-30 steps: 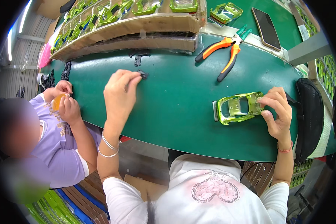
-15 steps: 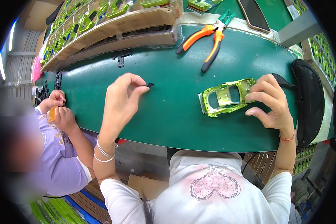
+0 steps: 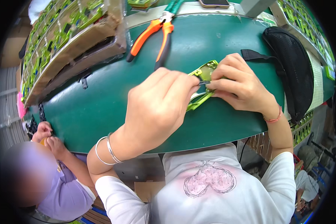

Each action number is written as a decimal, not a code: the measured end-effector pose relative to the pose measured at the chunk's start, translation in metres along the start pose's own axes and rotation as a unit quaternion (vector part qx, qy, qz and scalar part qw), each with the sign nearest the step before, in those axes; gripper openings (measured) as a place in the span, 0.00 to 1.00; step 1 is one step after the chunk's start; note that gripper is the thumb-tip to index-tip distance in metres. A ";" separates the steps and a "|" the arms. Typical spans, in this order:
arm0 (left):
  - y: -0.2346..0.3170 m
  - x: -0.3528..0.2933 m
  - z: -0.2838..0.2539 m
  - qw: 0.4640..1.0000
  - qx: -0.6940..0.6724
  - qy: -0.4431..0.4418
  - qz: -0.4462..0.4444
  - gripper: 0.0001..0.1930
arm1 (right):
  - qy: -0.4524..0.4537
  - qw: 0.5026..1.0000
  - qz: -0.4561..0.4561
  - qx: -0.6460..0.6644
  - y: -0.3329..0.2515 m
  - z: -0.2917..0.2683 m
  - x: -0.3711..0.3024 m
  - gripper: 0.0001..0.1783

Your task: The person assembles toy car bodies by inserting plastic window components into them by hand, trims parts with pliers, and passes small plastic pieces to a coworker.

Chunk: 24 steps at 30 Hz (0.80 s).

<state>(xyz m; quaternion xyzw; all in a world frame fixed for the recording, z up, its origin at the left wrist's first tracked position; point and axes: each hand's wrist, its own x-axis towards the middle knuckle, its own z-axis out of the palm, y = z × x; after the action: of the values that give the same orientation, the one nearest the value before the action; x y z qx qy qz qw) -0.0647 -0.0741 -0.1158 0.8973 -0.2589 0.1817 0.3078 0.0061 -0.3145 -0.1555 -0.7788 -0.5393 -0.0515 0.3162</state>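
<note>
My right hand point(image 3: 237, 84) is closed on a lime-green toy car body shell point(image 3: 201, 101), lifted over the green table. Pinched in the fingertips of my left hand point(image 3: 158, 102) is a small black plastic part point(image 3: 204, 82), held at the opening of the shell. Both sets of fingertips almost meet there, and my left hand covers much of the shell. How far the black part sits in the shell cannot be made out.
Beyond my hands lie orange-and-black pliers point(image 3: 158, 35). A cardboard tray point(image 3: 69, 67) of green shells stands far left, beside a loose black part point(image 3: 84, 80). A black mesh pouch point(image 3: 293, 71) lies at the right. At the left, a person's hands point(image 3: 50, 140) work at the table point(image 3: 100, 123).
My left hand has moved right with the black part and brought it to the car shell. My right hand has closed on the shell and raised it. The view has shifted.
</note>
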 end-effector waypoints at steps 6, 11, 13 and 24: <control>-0.008 -0.019 0.008 0.995 0.074 -0.003 0.067 0.13 | 0.041 0.995 -0.080 -0.046 0.002 0.007 -0.005 0.09; -0.006 -0.031 0.001 0.968 0.195 -0.029 0.155 0.09 | 0.043 0.991 -0.115 -0.052 -0.003 0.019 -0.008 0.08; -0.010 -0.036 0.002 0.968 0.203 -0.027 0.143 0.09 | 0.052 0.991 -0.115 -0.052 -0.005 0.023 -0.007 0.09; -0.011 -0.044 0.002 0.979 0.172 -0.071 0.079 0.19 | 0.047 0.990 -0.123 -0.051 -0.006 0.025 -0.004 0.10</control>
<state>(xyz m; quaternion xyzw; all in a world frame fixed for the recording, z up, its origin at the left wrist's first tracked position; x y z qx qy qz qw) -0.0934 -0.0520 -0.1434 0.9242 -0.3147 0.1836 0.1141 -0.0073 -0.3030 -0.1742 -0.7187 -0.6119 -0.1538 0.2923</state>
